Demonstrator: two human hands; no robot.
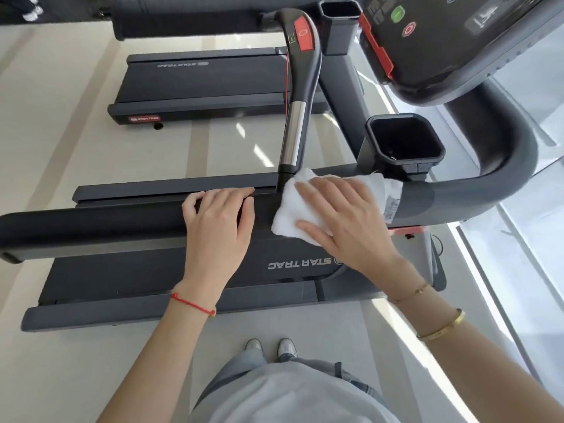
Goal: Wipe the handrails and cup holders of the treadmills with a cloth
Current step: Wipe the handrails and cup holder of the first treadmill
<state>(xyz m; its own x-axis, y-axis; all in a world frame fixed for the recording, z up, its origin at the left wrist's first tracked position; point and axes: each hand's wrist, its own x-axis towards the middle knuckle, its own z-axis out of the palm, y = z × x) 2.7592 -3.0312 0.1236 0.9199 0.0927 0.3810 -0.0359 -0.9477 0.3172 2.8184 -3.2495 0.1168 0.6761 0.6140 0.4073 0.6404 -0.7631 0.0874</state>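
A thick black handrail (91,224) of the near treadmill runs across the middle of the view and bends into a grey curve at the right. My left hand (218,221) rests on top of it, fingers draped over the rail. Just to its right, my right hand (345,218) presses a white cloth (293,209) flat onto the rail with straight fingers. A black cup holder (404,145) stands right behind the cloth. A second cup holder (338,13) sits farther back.
A centre bar with a chrome grip (294,132) and red stop panel (303,35) rises behind the cloth. The console (451,38) fills the upper right. The Star Trac running belt (183,273) lies below the rail. Another treadmill (198,83) stands beyond. My shoes (270,349) stand on the floor.
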